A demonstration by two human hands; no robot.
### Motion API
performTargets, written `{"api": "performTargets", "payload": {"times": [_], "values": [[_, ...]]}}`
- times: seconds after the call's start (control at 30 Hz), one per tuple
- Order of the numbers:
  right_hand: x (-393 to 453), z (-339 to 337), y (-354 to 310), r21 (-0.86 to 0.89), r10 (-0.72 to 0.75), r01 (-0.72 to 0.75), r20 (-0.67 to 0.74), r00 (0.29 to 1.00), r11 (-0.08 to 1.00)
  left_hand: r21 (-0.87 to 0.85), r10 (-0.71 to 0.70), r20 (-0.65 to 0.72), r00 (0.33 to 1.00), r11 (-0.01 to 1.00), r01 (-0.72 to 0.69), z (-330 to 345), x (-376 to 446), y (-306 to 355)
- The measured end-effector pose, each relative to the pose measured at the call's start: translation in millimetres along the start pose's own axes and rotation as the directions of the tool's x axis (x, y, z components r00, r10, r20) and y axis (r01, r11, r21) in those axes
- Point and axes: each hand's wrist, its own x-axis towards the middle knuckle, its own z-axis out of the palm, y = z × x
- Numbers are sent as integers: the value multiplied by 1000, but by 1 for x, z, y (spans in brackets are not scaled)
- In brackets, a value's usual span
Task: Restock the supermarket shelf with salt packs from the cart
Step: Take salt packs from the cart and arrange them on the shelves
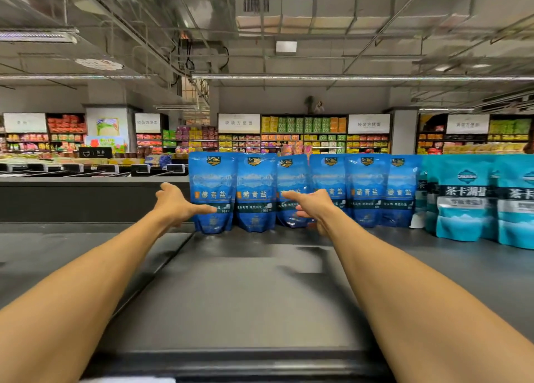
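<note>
Several blue salt packs (255, 192) stand upright in a row at the back of the dark shelf top (237, 290). My left hand (176, 203) reaches out with straight fingers, its fingertips touching the front of the leftmost blue pack (212, 180). My right hand (313, 206) is stretched forward with fingers extended, in front of the third pack (291, 177), which leans a little. Neither hand holds anything. The cart is not in view.
Teal salt packs (462, 197) stand at the right end of the same row. The shelf top has a raised front lip (231, 362). Beyond the row are checkout counters (86, 170) and far shelves of goods (303, 134).
</note>
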Motion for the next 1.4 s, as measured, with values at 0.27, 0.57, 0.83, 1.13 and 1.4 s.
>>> {"api": "performTargets", "payload": {"times": [0.27, 0.57, 0.83, 1.13, 1.4], "values": [[-92, -93, -7, -31, -63, 64, 27, 998, 997, -238, 106, -151, 983, 961, -140, -10, -109, 42], [-246, -241, 26, 66, -310, 318, -107, 945, 946, -595, 383, -145, 912, 703, -389, 60, -315, 120], [-384, -358, 132, -5, -295, 313, -349, 889, 950, -849, 517, 220, 827, 519, -98, 178, -485, 166], [-547, -461, 248, -63, -75, 41, -844, 530, 997, -775, 668, 628, 399, 582, 246, 335, -661, 182], [-727, -528, 392, 217, 224, -306, -974, -11, 927, -500, 503, 850, -155, 864, 58, 452, -867, 148]]}}
